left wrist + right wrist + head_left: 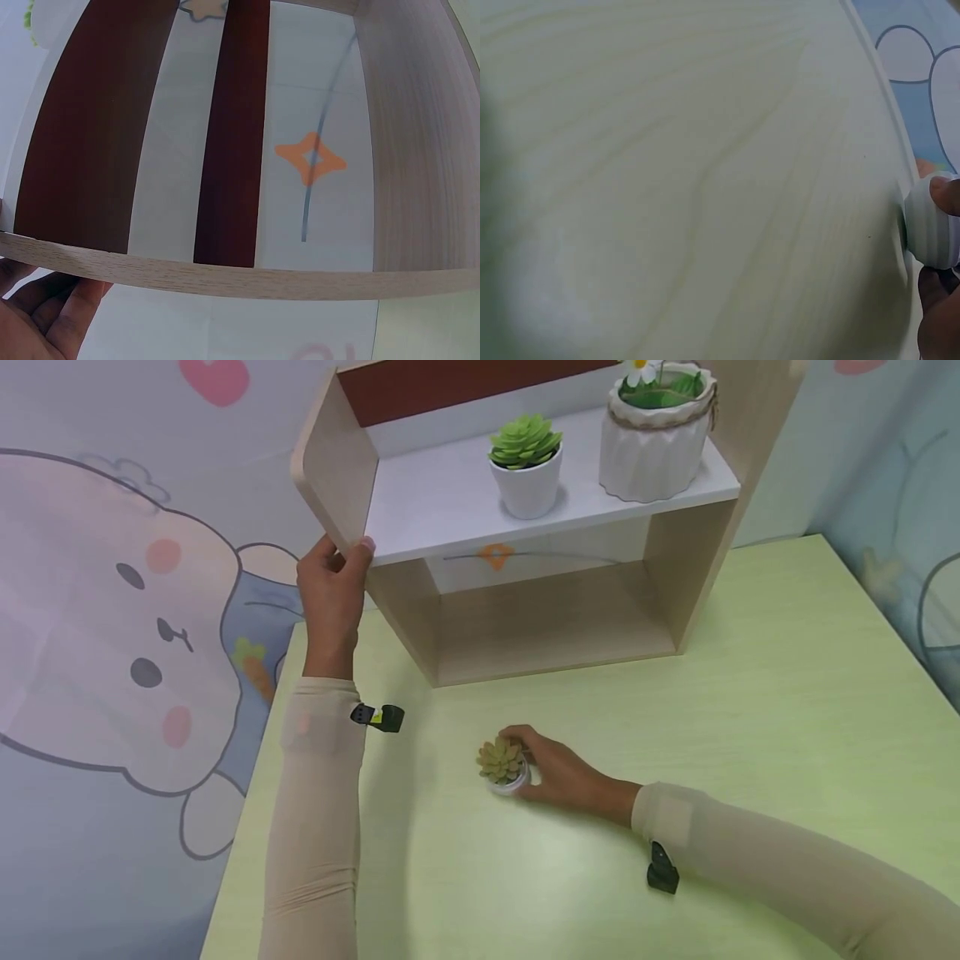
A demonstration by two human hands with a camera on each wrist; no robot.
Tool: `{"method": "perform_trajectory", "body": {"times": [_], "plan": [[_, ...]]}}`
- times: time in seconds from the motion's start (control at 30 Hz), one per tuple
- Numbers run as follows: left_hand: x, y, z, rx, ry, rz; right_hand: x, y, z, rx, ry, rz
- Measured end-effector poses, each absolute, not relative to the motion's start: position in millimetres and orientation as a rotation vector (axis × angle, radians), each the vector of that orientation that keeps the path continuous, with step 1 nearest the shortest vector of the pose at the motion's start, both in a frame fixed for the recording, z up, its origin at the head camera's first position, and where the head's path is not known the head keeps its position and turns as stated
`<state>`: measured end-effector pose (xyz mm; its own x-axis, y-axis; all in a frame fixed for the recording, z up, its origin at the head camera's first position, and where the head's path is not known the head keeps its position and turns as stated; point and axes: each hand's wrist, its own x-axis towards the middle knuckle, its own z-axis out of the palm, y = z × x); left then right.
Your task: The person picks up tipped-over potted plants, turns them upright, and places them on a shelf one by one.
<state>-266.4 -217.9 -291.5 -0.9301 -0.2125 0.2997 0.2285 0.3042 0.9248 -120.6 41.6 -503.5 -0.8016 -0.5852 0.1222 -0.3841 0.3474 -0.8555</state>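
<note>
My left hand [333, 589] grips the front edge of the left side panel of a wooden shelf unit [558, 618], where the white shelf board meets it. In the left wrist view, that hand's fingers [71, 311] show at the panel's edge. Lower down, my right hand [558, 772] pinches a small potted succulent [500, 760] with yellowish-green leaves, low at the tabletop. The right wrist view shows its white ribbed pot [930, 225] between thumb and fingers; whether the base touches the table I cannot tell.
A bright green succulent in a white pot [528, 485] stands mid-shelf. Right of it is a larger white fluted pot [652, 452] with a twine band and a daisy. The unit stands toward the back of the pale green table [787, 760], before a cartoon-printed wall [67, 827].
</note>
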Motion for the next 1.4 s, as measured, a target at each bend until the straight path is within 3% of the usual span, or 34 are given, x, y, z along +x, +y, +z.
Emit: {"method": "perform_trajectory", "body": {"times": [0.73, 1.4], "plan": [[-267.1, -219.9, -293.2, -0.019, -2.182, -1.674, -118.3, 40.2, -510.2, -0.984, 2.520, -1.348], [-264.9, -218.7, -292.1, -0.048, -2.191, -1.642, -126.0, 44.8, -493.7, -0.807, 2.412, -1.451]]}}
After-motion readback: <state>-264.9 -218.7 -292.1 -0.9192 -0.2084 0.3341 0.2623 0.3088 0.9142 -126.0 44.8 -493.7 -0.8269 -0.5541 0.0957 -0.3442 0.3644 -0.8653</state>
